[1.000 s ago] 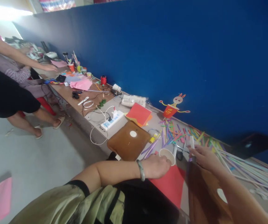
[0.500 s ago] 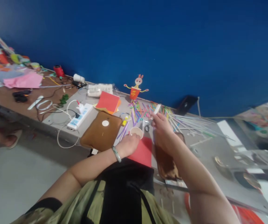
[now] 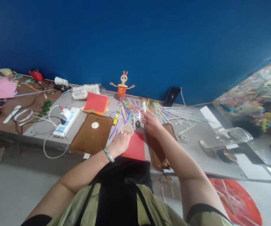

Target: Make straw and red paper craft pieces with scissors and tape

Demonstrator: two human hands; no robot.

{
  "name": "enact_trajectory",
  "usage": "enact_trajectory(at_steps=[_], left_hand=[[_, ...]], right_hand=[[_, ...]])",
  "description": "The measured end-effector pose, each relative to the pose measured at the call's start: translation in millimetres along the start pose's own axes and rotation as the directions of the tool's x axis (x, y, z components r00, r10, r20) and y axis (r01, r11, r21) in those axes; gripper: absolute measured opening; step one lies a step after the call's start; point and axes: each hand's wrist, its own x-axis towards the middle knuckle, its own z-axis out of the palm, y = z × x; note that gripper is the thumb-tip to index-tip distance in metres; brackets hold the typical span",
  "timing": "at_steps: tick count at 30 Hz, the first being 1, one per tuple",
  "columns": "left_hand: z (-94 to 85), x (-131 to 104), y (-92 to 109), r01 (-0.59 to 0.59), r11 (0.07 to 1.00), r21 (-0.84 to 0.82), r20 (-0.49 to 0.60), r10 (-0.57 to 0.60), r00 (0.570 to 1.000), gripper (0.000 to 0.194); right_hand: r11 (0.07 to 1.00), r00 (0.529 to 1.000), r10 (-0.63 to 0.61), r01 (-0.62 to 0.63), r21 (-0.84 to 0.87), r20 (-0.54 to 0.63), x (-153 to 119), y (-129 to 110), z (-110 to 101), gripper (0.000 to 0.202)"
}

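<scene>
My left hand (image 3: 120, 143) is closed on the rim of a paper cup (image 3: 127, 128) whose open mouth faces up at me. Under and beside it lies a red sheet of paper (image 3: 136, 147). My right hand (image 3: 151, 123) pinches a slim white stick-shaped object (image 3: 144, 107), held upright above the table; its exact kind does not show. Just behind the hands spread many coloured strips (image 3: 128, 110). Scissors (image 3: 138, 123) lie between the cup and my right hand. A rabbit-eared paper figure in a red cup (image 3: 122, 90) stands at the wall.
A brown cushion-like pad (image 3: 94, 135) lies left, and another brown pad (image 3: 157, 146) sits under my right forearm. Further left is a power strip (image 3: 67, 122) with cables. Red paper sheets (image 3: 96, 102), a dark phone (image 3: 171, 96) and a clear plastic container (image 3: 235, 138) are around.
The view has swung to the right, so the table things sit further left. Both hands keep hold of the cup and the white stick-shaped object.
</scene>
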Motion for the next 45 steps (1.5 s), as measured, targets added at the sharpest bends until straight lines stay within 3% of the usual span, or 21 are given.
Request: enact_trajectory(at_steps=[9,15,26,30,35,41,45], left_hand=[[-5.4,-1.3,2.2,0.013,1.0,-0.02,0.03,-0.013,0.999,0.034],[-9.3,-1.3,4.1,0.02,1.0,-0.003,0.046,-0.02,0.999,0.037],[-4.4,-0.9,2.2,0.019,1.0,-0.012,0.021,-0.019,1.0,0.035],[-4.6,-0.3,1.7,0.013,1.0,-0.01,0.022,-0.013,1.0,0.035],[-5.0,0.2,1.4,-0.007,1.0,0.016,0.025,0.006,1.0,0.035],[-8.6,-2.7,4.2,0.003,1.0,0.03,0.021,-0.004,1.0,0.036],[-13.6,-2.4,8.2,0.04,0.999,-0.003,0.044,-0.04,0.998,0.037]], right_hand=[[1.0,0.999,-0.001,0.002,0.03,-0.047,3.3,5.2,-5.7,0.035],[0.989,0.993,0.103,-0.097,0.108,-0.056,12.7,8.0,-12.0,0.035],[0.988,0.991,0.104,-0.092,0.126,-0.088,19.7,12.3,-16.1,0.029],[0.995,0.994,0.085,-0.081,0.067,-0.073,23.7,14.3,-14.5,0.029],[0.989,0.992,-0.06,0.044,-0.144,-0.111,22.8,12.8,-6.5,0.029],[0.93,0.985,-0.156,0.171,-0.324,0.071,31.6,8.8,19.5,0.025],[0.844,0.959,-0.07,0.204,-0.497,0.274,39.4,4.8,44.6,0.02]])
